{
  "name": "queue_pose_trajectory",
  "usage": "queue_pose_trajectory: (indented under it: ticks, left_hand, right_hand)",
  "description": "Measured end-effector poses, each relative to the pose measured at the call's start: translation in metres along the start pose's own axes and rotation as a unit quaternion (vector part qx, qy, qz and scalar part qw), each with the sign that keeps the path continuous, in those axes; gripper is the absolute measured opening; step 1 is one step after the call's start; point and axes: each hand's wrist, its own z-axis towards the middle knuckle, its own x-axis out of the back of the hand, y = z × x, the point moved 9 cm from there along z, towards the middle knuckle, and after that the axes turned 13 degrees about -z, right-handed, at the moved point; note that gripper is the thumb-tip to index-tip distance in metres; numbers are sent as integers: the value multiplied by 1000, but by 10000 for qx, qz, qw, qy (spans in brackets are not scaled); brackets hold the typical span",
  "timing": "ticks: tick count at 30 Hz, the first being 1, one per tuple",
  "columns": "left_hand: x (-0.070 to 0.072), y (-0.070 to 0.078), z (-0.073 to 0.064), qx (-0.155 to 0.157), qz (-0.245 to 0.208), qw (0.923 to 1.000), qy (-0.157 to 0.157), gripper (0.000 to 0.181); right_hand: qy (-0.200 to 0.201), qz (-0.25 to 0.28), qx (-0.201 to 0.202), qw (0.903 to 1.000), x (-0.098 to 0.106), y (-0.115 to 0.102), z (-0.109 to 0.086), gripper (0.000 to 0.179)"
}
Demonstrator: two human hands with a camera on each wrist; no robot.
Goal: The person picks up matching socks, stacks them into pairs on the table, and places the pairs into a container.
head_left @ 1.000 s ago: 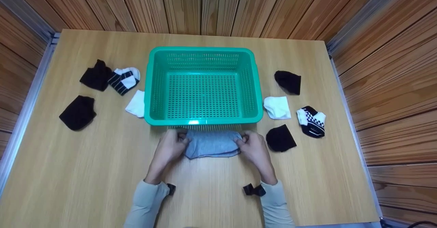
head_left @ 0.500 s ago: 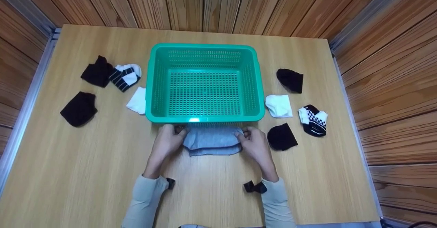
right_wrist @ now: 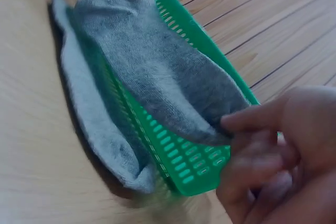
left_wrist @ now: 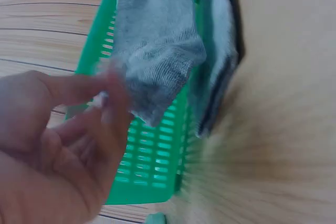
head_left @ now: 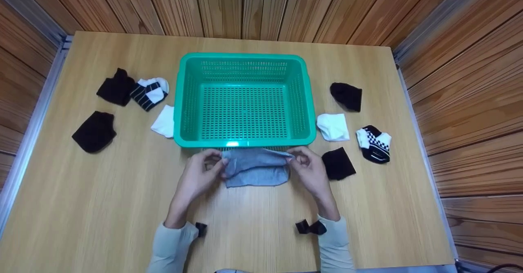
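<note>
Before you is a pale wood-grain table, with a green perforated plastic basket near its middle and a grey sock lying just in front of that. On your left lie two black socks, black-and-white striped socks and a white sock just beside the basket. On your right lie two more black socks, a white folded sock and black-and-white checkered socks.

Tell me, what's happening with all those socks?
A person's left hand and right hand are pinching a gray sock, one hand at each end, stretching it out in front of a green basket. A second gray sock lies just below it on the wooden table. Black socks, white socks and patterned socks lie to both sides of the basket.
</note>
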Motion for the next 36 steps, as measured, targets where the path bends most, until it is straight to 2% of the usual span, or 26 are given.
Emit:
queue_pose_trajectory:
  ticks: [3,5,7,9,13,16,20,23,30,32,36]
  left_hand:
    - [-3,2,-8,2,-300,9995,-138,17]
    - [-5,2,-13,-106,-274,9995,-152,18]
    - [-7,3,-19,-251,-74,9995,-166,21]
    - [-9,5,-24,-467,312,9982,-200,22]
    - [-15,8,-29,-815,1333,9873,-272,21]
    - [-21,3,-28,-771,1788,9802,-365,19]
    - [-28,-5,-24,-572,2141,9741,-457,18]
    - [-31,-8,-22,-520,2284,9711,-455,17]
    - [-28,-2,-21,-878,2277,9693,-303,16]
    - [-25,-3,-20,-812,2219,9714,-230,17]
    - [-23,-6,-18,-707,2278,9709,-207,17]
  right_hand:
    - [-308,721,-168,9968,-4,6,-2,19]
    - [-366,740,-182,9964,-4,8,-4,22]
    - [-364,545,-141,9977,-4,11,-5,25]
    - [-342,275,16,9990,-4,11,-6,26]
    - [-236,-147,221,9994,-5,12,-6,13]
    - [-115,-590,187,9980,-7,16,-5,4]
    - [-63,-1233,142,9923,-11,18,-4,5]
    - [-63,-1534,175,9880,-13,18,-4,7]
    - [13,-1568,329,9871,-12,12,-5,11]
    - [29,-1565,336,9871,-11,11,-5,12]
    - [-1,-1795,361,9831,-14,11,-6,10]
